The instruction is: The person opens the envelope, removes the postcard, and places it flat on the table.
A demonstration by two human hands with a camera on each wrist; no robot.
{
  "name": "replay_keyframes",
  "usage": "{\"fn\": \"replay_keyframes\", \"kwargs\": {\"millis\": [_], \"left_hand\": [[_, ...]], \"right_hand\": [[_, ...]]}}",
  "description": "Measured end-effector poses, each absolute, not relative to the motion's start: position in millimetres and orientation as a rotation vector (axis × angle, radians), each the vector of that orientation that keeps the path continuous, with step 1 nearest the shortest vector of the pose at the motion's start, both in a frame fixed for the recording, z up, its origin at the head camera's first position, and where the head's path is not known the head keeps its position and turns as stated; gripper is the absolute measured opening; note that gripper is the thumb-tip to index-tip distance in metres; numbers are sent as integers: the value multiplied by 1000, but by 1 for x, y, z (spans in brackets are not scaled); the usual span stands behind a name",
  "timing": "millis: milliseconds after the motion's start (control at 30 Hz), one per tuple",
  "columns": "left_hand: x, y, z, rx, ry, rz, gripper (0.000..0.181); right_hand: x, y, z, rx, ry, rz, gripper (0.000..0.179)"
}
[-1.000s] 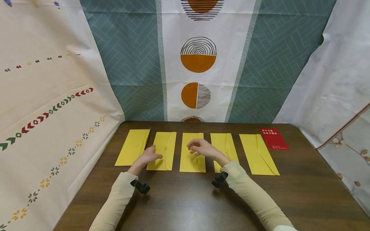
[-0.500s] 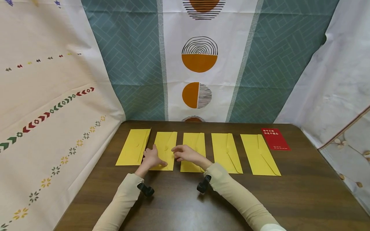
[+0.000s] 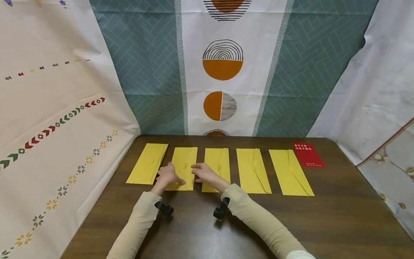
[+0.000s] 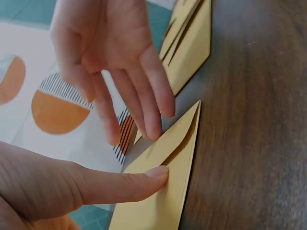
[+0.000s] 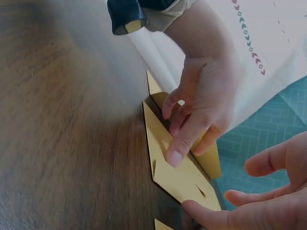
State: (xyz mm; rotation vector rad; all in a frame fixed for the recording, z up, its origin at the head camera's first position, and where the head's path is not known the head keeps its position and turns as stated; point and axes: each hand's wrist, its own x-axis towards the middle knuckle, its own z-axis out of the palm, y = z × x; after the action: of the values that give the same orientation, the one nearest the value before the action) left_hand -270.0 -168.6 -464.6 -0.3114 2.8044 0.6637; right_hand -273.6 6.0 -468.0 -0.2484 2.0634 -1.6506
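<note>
Several yellow envelopes lie in a row on the brown table. My left hand [image 3: 167, 175] is over the second envelope from the left [image 3: 185, 156]. In the left wrist view its straight thumb [image 4: 144, 182] rests on this envelope by the flap, and in the right wrist view the left fingers reach down along the far long edge. At the envelope's right edge is my right hand [image 3: 207, 174], fingers loosely extended, one fingertip right at the edge in the right wrist view. Its forearm side overlaps the middle envelope [image 3: 217, 155]. The leftmost envelope [image 3: 145, 165] lies just beside the left fingers.
To the right lie a fourth envelope [image 3: 253, 172] and a fifth envelope [image 3: 291, 172], with a red printed card [image 3: 308, 154] at the back right corner. Patterned cloths [image 3: 152, 72] hang behind and beside the table [image 3: 339, 212].
My right hand has moved left from above the middle envelopes to the second one. My left hand has come down over that envelope. The leftmost envelope has shifted slightly left at its near end.
</note>
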Motion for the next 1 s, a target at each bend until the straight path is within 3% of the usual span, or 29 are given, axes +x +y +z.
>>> {"fn": "replay_keyframes", "kwargs": {"millis": [500,833,1000], "left_hand": [[-273,-192,-465,-301,2688,1188,23],[-268,-205,-458,-124,2247,1697,41],[-266,-209,-452,-51,2099,1835,48]], "right_hand": [[-269,7,-472,-153,1938,-1813,43],[-264,9,-469,-267,2157,-1682,41],[-263,16,-458,-384,2386,-1559,48]]}}
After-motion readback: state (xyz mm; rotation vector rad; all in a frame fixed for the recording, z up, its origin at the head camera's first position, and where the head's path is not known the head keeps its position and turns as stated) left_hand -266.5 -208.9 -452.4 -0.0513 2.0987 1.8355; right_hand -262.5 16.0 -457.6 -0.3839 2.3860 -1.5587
